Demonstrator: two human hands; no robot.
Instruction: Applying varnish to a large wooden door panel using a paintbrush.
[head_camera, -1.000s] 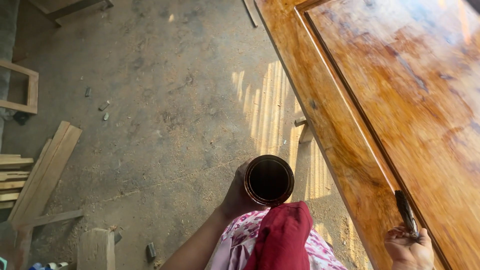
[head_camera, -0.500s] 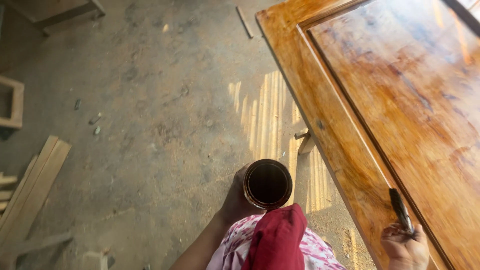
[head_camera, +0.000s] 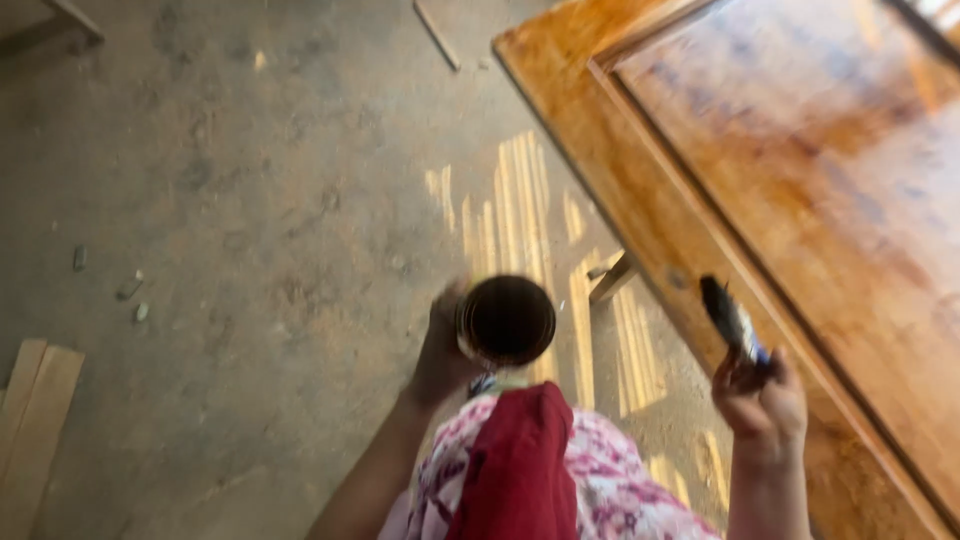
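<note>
Right hand (head_camera: 765, 400) has lifted the brush (head_camera: 730, 320) off the door (head_camera: 800, 180) edge.

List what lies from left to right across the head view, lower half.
Wooden planks → small debris bits → left hand → round can → brush in the right hand → glossy wooden door panel.

Dusty concrete floor (head_camera: 250, 200) with wood scraps and a varnished door above it.

Pale planks (head_camera: 35, 420) lie at the floor's lower left edge, small chips (head_camera: 130, 290) near the left edge, and a thin wooden strip (head_camera: 437, 33) at the top edge. The glossy brown door panel (head_camera: 800, 200) spans the right side, a wooden support (head_camera: 612, 280) showing beneath its edge.
</note>
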